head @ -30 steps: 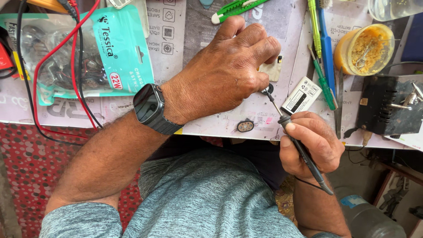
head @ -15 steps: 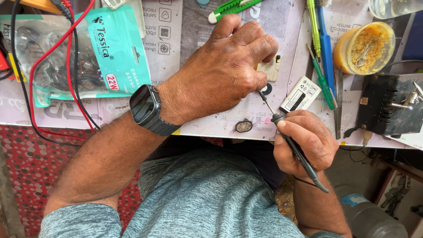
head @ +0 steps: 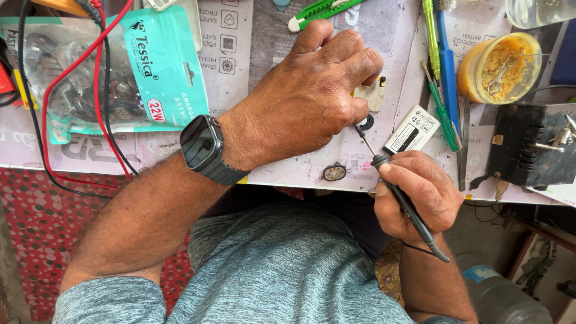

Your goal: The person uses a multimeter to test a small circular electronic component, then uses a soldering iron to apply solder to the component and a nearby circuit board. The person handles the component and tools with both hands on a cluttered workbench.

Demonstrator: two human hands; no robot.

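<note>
Your right hand grips a soldering iron like a pen, its tip touching beside the small beige board that your left hand pins to the table. You look mid-joint; next calls for a steady tip.

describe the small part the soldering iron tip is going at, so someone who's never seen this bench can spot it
Start at the left hand with the dark wristwatch, pressed on the paper-covered bench. Under its fingertips lies a small beige board, with the soldering iron in the right hand aimed near it. Unlike the white labelled battery beside it, it is pinned and plain tan.
</note>
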